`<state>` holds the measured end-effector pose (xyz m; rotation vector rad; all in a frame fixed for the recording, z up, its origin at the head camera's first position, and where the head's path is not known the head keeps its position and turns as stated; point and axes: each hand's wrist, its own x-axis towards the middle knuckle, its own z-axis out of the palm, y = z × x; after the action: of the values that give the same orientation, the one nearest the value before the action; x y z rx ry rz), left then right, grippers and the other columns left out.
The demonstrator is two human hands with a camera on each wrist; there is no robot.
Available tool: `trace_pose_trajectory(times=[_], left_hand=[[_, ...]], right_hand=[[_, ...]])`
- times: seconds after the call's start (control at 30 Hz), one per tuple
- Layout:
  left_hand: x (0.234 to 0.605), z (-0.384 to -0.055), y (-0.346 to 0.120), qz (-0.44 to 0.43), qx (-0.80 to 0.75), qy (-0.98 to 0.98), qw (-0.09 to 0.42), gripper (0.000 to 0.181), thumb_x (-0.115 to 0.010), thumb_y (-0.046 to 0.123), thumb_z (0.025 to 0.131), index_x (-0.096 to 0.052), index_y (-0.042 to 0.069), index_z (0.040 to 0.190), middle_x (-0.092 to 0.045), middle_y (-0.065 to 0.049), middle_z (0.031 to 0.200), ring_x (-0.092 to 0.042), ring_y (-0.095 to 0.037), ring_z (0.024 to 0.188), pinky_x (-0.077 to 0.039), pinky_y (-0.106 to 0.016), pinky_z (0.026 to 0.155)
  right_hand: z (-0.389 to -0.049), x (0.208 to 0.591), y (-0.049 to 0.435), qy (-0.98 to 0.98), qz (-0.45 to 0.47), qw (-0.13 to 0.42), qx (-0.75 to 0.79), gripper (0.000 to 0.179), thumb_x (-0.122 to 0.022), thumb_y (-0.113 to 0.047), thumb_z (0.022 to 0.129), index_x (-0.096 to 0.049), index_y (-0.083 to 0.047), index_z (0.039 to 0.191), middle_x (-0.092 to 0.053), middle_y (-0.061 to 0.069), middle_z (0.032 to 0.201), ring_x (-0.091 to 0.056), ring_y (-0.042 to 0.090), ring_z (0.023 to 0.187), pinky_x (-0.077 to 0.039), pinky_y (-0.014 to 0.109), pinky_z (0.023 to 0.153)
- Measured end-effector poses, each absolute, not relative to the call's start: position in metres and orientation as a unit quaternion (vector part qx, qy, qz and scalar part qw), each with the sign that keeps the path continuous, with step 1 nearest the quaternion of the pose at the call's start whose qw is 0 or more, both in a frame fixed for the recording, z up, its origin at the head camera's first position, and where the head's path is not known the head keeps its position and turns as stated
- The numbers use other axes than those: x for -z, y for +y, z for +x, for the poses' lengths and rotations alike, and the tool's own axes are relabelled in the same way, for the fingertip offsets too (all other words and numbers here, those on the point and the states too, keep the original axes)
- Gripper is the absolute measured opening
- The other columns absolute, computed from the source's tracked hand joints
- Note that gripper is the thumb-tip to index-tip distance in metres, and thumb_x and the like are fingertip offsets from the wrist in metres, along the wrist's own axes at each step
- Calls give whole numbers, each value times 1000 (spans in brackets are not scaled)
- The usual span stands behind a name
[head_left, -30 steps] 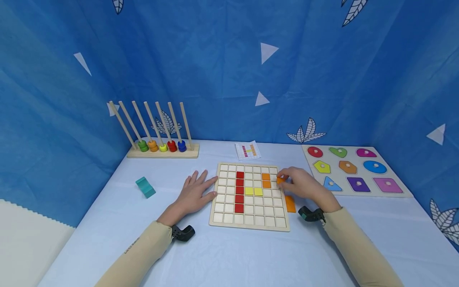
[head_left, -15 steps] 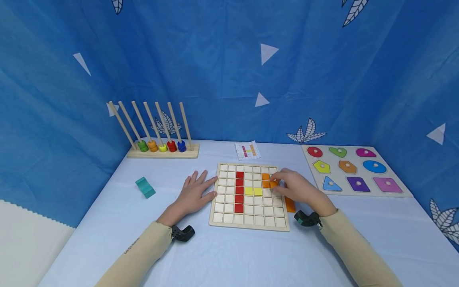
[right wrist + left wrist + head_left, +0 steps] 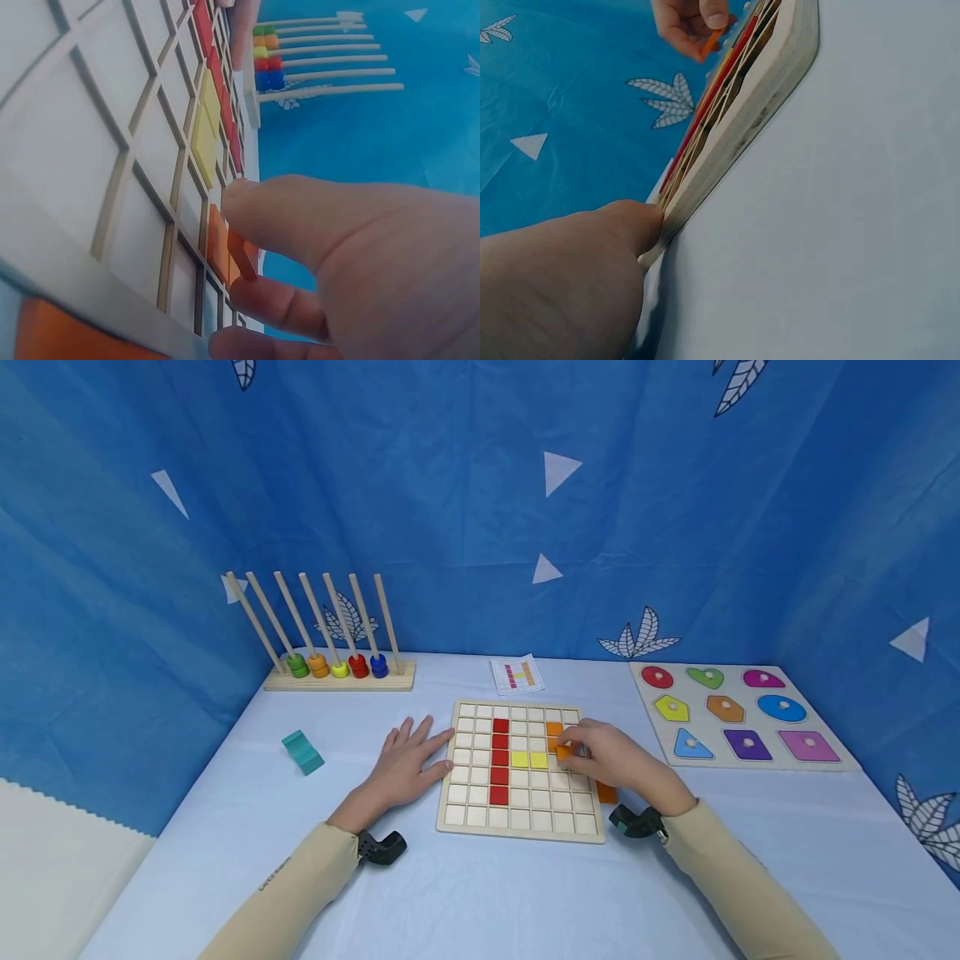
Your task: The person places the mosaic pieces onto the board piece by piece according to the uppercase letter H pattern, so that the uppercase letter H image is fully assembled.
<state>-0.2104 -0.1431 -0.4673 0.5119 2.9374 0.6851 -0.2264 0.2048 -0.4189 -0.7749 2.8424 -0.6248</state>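
A wooden grid board (image 3: 521, 837) lies mid-table, with a column of red tiles (image 3: 499, 758), two yellow tiles (image 3: 528, 760) and orange tiles (image 3: 554, 729) set in its cells. My right hand (image 3: 611, 756) pinches an orange square tile (image 3: 241, 253) between thumb and fingers, tilted close over the cells just below the placed orange ones. Flat with spread fingers, my left hand (image 3: 405, 768) rests at the board's left edge, its fingertips touching the frame. More orange tiles (image 3: 607, 793) lie by the board's right edge, partly covered by the right hand.
Behind the board lies a small pattern card (image 3: 517, 675). A peg stand with coloured rings (image 3: 339, 681) is at the back left, a teal block (image 3: 303, 752) in front of it. A shape puzzle board (image 3: 742, 718) lies at the right.
My right hand has moved left from the board's right edge, carrying the orange tile over the cells below the placed orange ones. The left hand has stayed put.
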Motion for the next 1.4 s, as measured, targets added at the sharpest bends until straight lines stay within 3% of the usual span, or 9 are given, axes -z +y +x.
trace_pose_trajectory(times=[0.2,0.57,1.4], left_hand=[[466,-209,-144,170,-227,958,39,62,-56,44,101,-44,20,156,-24,-21,168,-9,-51,157,-9,-71,123],[468,-210,-144,166,-229,958,44,62,-56,45,101,-43,21,157,-23,-20,169,-7,-50,157,-8,-70,123],[467,-210,-143,167,-230,958,42,62,-56,44,101,-44,21,156,-24,-20,169,-8,-50,157,-8,-71,123]], right_hand=[[-226,420,201,942,-263,68,196,30,-78,-21,91,-73,-10,118,-67,4,101,-56,12,86,-52,24,73],[-223,423,197,939,-276,71,193,29,-80,-21,88,-76,-12,114,-65,-3,92,-51,10,78,-46,21,65],[-224,431,197,942,-271,52,190,25,-79,-20,89,-77,-12,113,-63,-1,90,-50,10,76,-45,21,63]])
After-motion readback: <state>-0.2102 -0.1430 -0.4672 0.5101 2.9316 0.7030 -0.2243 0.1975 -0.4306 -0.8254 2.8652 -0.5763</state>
